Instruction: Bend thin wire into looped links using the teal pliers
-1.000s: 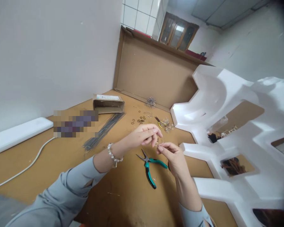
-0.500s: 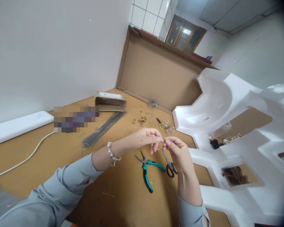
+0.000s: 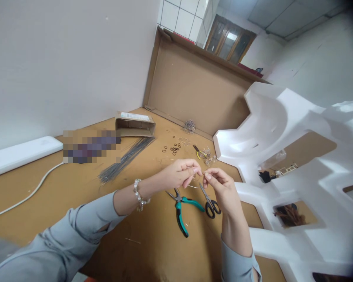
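My left hand [image 3: 182, 174], with a clear beaded bracelet [image 3: 138, 194] at its wrist, is closed in a pinch. A thin silvery wire [image 3: 193, 187] shows just below its fingers and seems to come from them. My right hand [image 3: 222, 185] pinches something tiny between thumb and forefinger, too small to make out. A narrow gap parts the fingertips of both hands. Under them on the table lie teal-handled long-nose pliers [image 3: 181, 211], spread apart, and black-handled scissors [image 3: 210, 205], partly opened beside my right wrist.
Beyond my hands lie dark rings [image 3: 174, 149], yellow-handled pliers [image 3: 197, 152] and tangled wire pieces [image 3: 189, 126]. A bundle of grey wires [image 3: 126, 160] lies left, near a small cardboard box [image 3: 135, 125]. White foam packing [image 3: 254, 196] borders the right; a white power strip [image 3: 23, 154] stands far left.
My fingertips have drawn slightly apart, and more of the thin wire shows below my left hand. The view has shifted a little; the tools lie as before.
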